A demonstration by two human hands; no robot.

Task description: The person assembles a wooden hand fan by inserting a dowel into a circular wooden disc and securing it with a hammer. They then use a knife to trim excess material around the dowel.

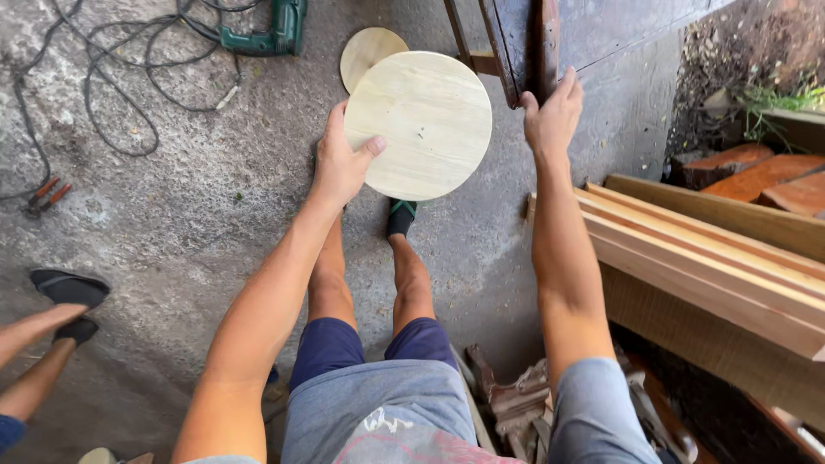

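My left hand (340, 161) grips the edge of a round pale wooden disc (423, 122), thumb on its face, holding it up above the concrete floor. A second, smaller round disc (364, 50) lies on the floor just behind it. My right hand (553, 114) reaches forward and rests against the edge of a dark wooden board (526, 43) that stands upright. My legs and dark sandal (400, 216) show below the disc.
A green power tool (273, 33) with a tangled black cable (112, 94) lies at the top left, pliers (45, 194) beside it. Another person's foot and leg (51, 318) are at the left. Stacked pale planks (696, 258) sit on the right, scrap wood (516, 399) underneath.
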